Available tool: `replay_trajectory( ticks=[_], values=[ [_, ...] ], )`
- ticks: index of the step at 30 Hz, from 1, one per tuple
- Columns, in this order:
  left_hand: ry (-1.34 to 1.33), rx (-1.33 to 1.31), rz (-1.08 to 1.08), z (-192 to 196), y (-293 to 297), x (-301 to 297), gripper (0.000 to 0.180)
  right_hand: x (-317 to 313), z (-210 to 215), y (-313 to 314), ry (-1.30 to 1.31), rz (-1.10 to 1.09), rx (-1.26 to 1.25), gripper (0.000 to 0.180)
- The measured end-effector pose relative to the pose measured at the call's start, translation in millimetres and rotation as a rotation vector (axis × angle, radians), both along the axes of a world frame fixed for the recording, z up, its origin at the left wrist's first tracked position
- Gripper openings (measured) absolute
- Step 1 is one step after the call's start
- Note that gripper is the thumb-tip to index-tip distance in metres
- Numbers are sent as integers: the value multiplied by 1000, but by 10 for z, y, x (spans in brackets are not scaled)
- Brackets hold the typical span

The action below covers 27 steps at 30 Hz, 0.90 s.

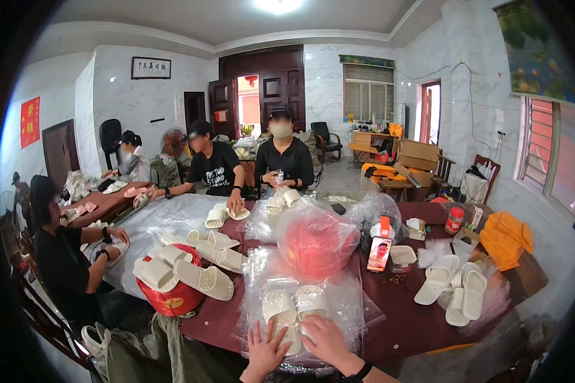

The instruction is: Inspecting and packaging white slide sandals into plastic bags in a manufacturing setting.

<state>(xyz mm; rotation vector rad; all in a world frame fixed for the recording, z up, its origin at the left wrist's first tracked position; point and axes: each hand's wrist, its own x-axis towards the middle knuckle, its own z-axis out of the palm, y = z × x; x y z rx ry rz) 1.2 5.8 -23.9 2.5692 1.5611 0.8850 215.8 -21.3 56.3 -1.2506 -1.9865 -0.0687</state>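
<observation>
A pair of cream slide slippers (280, 307) lies directly in front of me on a stack of clear plastic bags (346, 313). My left hand (266, 350) is open, its fingers spread over the plastic and the near end of the left slipper. My right hand (326, 339) lies with fingers stretched out over the near part of the right slipper (312, 300); its fingertips touch that slipper or the plastic over it. Whether the slippers are inside a bag, I cannot tell.
Left of the bags, cream slippers (204, 279) rest on a red round bundle (172, 301). Beyond stands a plastic-covered red bundle (316, 242). Rightward are a phone (378, 254), a tub (402, 257) and more slippers (471, 290). Several people work around the table (396, 319), some handling slippers.
</observation>
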Motion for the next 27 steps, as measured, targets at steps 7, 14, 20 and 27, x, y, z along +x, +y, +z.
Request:
replay_trajectory(
  ticks=[7,14,20,27],
  values=[
    [104,-7,82,119,-59,66,57,-35,-460,192,-120,79,-194,35],
    [45,-62,50,172,-97,42,51,551,-390,118,44,-225,-211,53],
    [-176,-21,-98,88,-93,-176,61,399,-296,158,180,-406,-246,89],
    [-347,46,325,312,-231,-250,71,526,-423,333,78,-426,-443,85]
  ],
)
